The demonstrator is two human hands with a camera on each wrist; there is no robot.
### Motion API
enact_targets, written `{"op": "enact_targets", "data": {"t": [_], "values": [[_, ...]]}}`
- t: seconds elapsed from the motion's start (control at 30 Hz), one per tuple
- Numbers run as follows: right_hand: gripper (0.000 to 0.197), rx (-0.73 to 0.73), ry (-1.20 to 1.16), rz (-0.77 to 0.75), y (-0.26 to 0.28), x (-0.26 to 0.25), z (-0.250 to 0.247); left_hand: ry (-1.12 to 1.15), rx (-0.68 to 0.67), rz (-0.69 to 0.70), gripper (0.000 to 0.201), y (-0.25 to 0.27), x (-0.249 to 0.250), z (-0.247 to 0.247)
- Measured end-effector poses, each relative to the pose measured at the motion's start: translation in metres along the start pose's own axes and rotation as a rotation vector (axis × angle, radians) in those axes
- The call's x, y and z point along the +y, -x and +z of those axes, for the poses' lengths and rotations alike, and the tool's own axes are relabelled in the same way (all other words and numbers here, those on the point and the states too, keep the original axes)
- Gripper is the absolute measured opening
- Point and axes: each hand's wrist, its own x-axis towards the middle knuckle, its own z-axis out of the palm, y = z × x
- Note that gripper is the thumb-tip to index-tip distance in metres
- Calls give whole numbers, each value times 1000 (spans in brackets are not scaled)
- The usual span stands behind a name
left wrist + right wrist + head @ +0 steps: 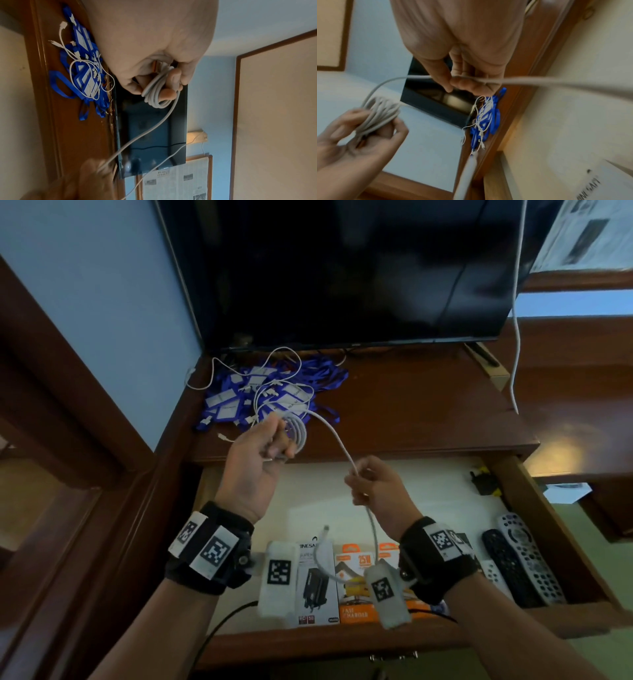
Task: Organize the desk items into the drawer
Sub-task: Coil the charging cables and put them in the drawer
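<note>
A thick white cable runs between my two hands above the open drawer. My left hand grips its coiled part over the desk's front edge. The coil lies looped round those fingers. My right hand pinches the loose stretch lower down, over the drawer; the free end hangs past my right wrist towards the boxes. A heap of blue lanyards with badge holders and thin white cables lies on the desk behind.
In the drawer lie charger boxes, an orange box, remote controls at the right and a black plug at the back right. A dark monitor stands at the desk's rear; another white cable hangs at its right.
</note>
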Motion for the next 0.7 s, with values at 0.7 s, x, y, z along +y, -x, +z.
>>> {"op": "enact_targets", "data": {"t": [0.7], "values": [[22,57,852,-139,-1,25,1,-176,32,57,23,-3,-10,8]]}}
